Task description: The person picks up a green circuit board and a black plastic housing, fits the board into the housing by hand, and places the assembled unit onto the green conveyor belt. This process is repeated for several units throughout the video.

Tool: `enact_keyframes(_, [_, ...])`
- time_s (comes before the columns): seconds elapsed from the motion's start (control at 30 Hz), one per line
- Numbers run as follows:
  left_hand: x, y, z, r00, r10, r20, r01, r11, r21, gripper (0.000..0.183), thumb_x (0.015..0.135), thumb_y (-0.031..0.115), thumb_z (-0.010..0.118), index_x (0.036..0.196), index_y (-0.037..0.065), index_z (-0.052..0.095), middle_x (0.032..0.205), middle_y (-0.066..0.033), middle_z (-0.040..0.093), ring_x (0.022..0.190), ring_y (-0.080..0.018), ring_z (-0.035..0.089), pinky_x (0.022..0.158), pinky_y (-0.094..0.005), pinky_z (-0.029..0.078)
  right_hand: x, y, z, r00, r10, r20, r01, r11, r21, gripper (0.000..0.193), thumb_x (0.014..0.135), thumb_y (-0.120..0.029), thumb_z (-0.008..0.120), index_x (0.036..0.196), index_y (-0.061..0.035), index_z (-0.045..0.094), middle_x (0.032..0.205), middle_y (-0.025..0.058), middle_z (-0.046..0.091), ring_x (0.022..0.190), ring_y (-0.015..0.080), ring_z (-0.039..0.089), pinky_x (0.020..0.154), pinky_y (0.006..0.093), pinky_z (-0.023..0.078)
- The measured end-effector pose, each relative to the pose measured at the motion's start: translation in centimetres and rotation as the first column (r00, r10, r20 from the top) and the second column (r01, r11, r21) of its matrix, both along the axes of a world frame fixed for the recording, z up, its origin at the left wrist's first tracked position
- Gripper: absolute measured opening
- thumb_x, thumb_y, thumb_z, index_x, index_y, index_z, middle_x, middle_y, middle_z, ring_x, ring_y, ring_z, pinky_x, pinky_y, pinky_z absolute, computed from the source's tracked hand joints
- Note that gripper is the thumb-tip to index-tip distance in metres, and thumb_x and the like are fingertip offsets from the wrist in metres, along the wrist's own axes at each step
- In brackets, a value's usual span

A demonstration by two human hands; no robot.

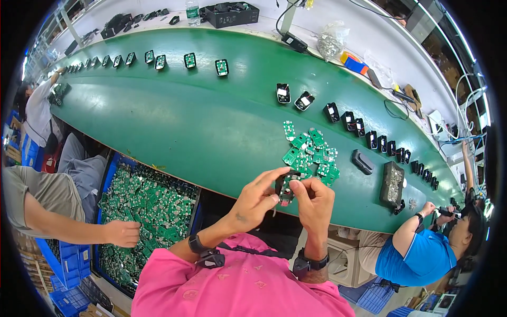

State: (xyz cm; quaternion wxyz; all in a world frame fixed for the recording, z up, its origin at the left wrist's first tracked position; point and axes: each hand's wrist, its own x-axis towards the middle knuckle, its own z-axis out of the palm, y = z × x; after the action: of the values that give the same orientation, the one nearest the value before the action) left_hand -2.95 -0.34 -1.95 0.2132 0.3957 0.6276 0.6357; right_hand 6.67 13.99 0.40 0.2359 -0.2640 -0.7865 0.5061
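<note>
Between hands (253,204): circuit board (287,192), black casing (279,183).

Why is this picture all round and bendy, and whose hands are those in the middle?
There's no robot here, just a person in a pink shirt. A camera on their head looks down, and its very wide lens makes straight things look curved. Those are their own bare hands: the left hand holds a small black case, and the right hand holds a green circuit board against it. On the long green table lies a pile of green boards. Beyond it stands a line of black cases; those further left show green boards inside. Other people sit nearby.
</note>
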Motion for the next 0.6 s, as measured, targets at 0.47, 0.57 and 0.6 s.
enact_keyframes(0.47, [-0.3, 0.1, 0.6, 0.919, -0.033, 0.393, 0.109, 0.979, -0.172, 0.047, 0.098, 0.004, 0.052, 0.143, 0.004, 0.042, 0.127, -0.0094, 0.056, 0.087, -0.0086, 0.061, 0.065, -0.023, 0.054, -0.4, 0.5, -1.6, 0.999, 0.04, -0.02, -0.037, 0.991, 0.131, 0.03, 0.079, -0.019, 0.085, 0.075, 0.0009, 0.063, 0.063, 0.006, 0.058, 0.053, 0.0129, 0.052, 0.05, 0.0292, 0.041])
enact_keyframes(0.57, [-0.5, 0.3, 0.1, 0.897, -0.081, 0.435, 0.148, 0.981, -0.125, 0.046, 0.098, 0.005, 0.052, 0.143, 0.004, 0.042, 0.13, -0.0108, 0.055, 0.1, -0.0128, 0.062, 0.07, -0.0258, 0.059, -0.3, 0.7, -1.7, 0.998, 0.052, -0.02, -0.05, 0.995, 0.085, 0.028, 0.079, -0.018, 0.085, 0.076, 0.0004, 0.064, 0.064, 0.0062, 0.06, 0.054, 0.0129, 0.053, 0.05, 0.0292, 0.041])
enact_keyframes(0.6, [-0.5, 0.3, -0.2, 0.883, -0.103, 0.457, 0.148, 0.987, -0.064, 0.046, 0.098, 0.006, 0.052, 0.143, 0.004, 0.042, 0.131, -0.0114, 0.055, 0.106, -0.0148, 0.062, 0.072, -0.0271, 0.06, -0.3, 0.7, -1.7, 0.998, 0.063, -0.014, -0.062, 0.994, 0.095, 0.026, 0.082, -0.018, 0.083, 0.079, 0.0007, 0.065, 0.066, 0.0074, 0.061, 0.055, 0.0142, 0.055, 0.051, 0.0302, 0.043])
